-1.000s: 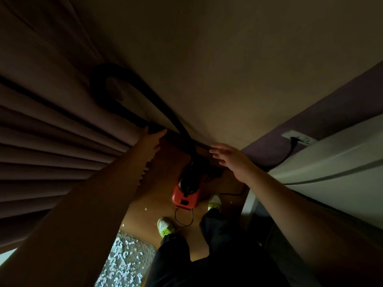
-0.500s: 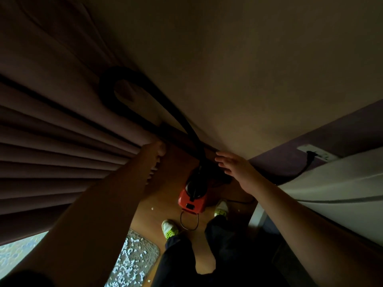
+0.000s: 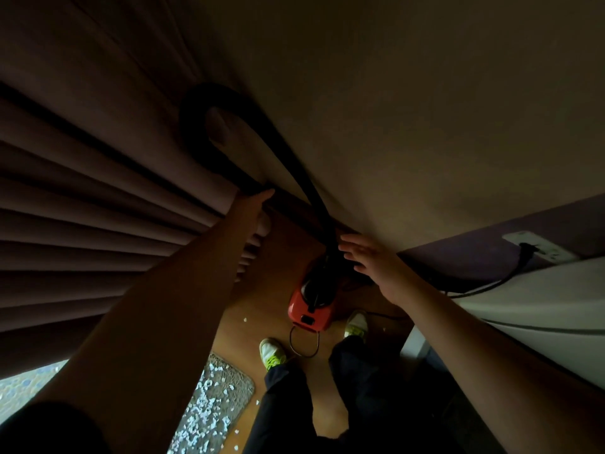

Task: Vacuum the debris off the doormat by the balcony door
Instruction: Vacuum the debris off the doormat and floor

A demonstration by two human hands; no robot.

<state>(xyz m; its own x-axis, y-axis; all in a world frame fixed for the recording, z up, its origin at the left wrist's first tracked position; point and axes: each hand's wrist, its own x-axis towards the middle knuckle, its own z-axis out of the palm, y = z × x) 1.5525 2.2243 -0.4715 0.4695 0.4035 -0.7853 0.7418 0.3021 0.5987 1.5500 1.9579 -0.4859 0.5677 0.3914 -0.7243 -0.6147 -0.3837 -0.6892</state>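
Left grip (image 3: pixel 258 221) is closed around the black hose (image 3: pixel 314 198) above the red vacuum (image 3: pixel 312 306); right grip (image 3: pixel 370 257), fingers spread, has been brought nearer. Doormat (image 3: pixel 216 398), behind the vacuum, remains littered; vacuuming is not begun.

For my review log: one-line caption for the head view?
Left hand reaching the hose, right hand open above the red vacuum; littered doormat untouched.

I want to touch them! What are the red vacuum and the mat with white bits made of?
The red vacuum looks like hard plastic: smooth, slightly shiny shell. The doormat looks like soft grey fabric pile, fuzzy and dull. The white bits look like torn paper or foam; too small to tell.
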